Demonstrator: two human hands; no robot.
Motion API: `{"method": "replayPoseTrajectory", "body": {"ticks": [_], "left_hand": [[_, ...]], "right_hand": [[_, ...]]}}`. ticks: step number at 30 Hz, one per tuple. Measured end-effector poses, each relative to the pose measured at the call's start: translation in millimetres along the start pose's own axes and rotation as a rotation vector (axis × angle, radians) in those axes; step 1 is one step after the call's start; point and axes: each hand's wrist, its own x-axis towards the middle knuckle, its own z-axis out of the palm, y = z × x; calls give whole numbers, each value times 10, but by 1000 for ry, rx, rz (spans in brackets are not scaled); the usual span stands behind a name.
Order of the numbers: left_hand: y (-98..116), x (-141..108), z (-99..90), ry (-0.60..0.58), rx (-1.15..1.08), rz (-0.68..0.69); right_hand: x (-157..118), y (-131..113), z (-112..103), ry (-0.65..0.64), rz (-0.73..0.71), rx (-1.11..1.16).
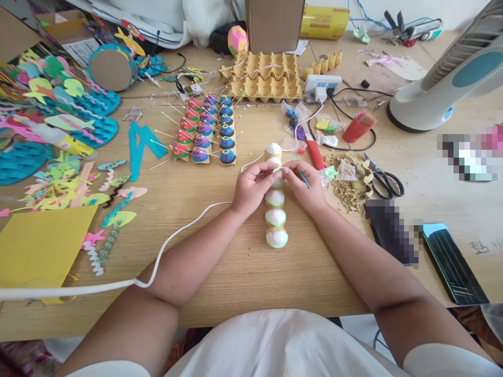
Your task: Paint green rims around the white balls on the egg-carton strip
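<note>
A row of egg-carton cups (276,217) runs away from me in the middle of the table. White clay caps the cups, and light green edging circles the nearer ones. Over the row's far half, my left hand (255,186) pinches a thin strip of light green clay (277,169). Close beside it, my right hand (308,188) is closed, its fingertips at the strip's right end. A thin blue stick (305,180) is tucked between the fingers of that hand. Both hands partly hide the cups beneath them.
Three painted cup rows (205,128) with pins stand behind left. Egg trays (267,76) lie farther back. Scissors (387,180), a red cup (359,127) and a phone (451,264) are to the right. A white cable (173,235) crosses my left arm; yellow paper (43,246) lies left.
</note>
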Motion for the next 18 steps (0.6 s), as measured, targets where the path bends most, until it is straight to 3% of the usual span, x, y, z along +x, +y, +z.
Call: {"method": "replayPoseTrajectory", "body": {"ticks": [8, 18], "left_hand": [[90, 1, 3, 65, 87, 55], [113, -16, 5, 48, 159, 69]], "right_hand": [[-28, -60, -5, -56, -21, -65], [-24, -21, -8, -61, -45, -54]]}}
